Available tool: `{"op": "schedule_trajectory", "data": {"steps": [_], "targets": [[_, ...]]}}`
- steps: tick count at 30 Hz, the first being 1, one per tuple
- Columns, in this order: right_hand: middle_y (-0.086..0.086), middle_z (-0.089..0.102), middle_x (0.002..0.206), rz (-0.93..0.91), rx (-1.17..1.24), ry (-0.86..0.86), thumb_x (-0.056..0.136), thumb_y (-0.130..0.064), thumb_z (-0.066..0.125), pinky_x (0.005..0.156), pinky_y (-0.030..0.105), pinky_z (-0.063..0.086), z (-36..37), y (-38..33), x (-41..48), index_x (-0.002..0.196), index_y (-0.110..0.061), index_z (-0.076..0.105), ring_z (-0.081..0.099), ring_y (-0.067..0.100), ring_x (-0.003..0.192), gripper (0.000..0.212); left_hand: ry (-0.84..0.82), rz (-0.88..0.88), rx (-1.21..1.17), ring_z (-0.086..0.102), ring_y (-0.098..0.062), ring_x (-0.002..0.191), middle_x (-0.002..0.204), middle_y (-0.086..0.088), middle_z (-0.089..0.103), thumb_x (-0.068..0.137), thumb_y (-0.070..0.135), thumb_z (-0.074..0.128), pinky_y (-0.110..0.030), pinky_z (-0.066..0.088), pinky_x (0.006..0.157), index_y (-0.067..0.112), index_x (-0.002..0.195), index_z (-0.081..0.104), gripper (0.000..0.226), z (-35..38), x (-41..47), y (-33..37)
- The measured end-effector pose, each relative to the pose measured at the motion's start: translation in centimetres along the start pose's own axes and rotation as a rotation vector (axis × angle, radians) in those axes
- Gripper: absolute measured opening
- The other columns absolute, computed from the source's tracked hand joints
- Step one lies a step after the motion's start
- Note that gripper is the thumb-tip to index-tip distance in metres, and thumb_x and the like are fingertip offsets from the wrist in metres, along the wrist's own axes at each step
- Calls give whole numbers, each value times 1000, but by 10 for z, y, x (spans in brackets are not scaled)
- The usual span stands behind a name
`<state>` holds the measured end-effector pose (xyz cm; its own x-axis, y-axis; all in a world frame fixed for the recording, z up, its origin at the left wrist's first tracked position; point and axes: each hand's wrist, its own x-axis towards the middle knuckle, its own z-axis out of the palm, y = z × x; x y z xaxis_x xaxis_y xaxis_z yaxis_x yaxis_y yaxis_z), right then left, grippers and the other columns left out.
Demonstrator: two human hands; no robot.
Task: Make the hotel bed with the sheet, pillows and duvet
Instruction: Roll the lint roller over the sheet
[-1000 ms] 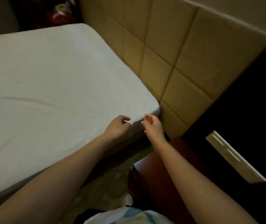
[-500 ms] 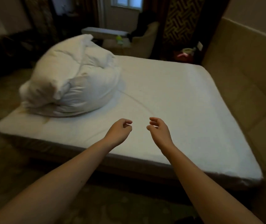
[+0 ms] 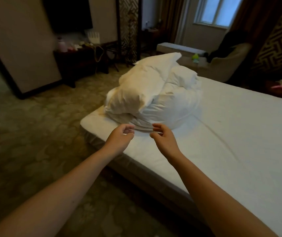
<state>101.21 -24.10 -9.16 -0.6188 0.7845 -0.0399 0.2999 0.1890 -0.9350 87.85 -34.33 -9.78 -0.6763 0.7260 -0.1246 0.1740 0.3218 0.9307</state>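
Two hands hover over the bed's (image 3: 239,151) near edge: our left hand (image 3: 119,140) and right hand (image 3: 166,142), fingers loosely curled, holding nothing. Dead ahead, at the left corner, the bundled duvet (image 3: 174,106) lies crosswise under a slanting pillow (image 3: 140,89), equally near both.

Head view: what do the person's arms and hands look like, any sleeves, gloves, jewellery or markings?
The left hand and right hand are bare, with no gloves, rings or watch visible. The left forearm and right forearm are uncovered to the frame edge; no sleeve or wristband shows.
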Motion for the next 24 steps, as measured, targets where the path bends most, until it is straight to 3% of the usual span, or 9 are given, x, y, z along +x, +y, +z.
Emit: {"op": "schedule_trajectory", "data": {"steps": [8,12,16,24], "targets": [[2,57,128,-145,-66,-226,91,-14,58,90,30,49,104,-46,125,134,-16,52,54,14,114,43,186,-61,-98,62,-16,99,108,3,64,90,10,56,-38,52,85,27,108,59,25,-104,87,-32],[3,58,125,-205,-54,-303,91,-13,57,84,22,46,164,-70,206,133,-14,53,55,13,112,42,302,-83,-132,60,-18,97,110,-3,63,92,6,54,-29,48,77,16,115,59,26,-154,151,-44],[0,60,122,-241,-16,-380,90,-15,58,86,27,50,220,-101,285,130,-18,55,57,13,110,40,375,-96,-136,60,-14,102,112,0,62,93,8,53,-32,48,89,18,116,57,25,-207,214,-44],[-2,60,116,-274,6,-530,90,-10,60,90,27,48,342,-150,397,127,-16,57,57,13,111,38,521,-100,-174,60,-9,91,103,2,63,93,5,54,-17,44,68,22,107,59,22,-309,312,-72]]}}
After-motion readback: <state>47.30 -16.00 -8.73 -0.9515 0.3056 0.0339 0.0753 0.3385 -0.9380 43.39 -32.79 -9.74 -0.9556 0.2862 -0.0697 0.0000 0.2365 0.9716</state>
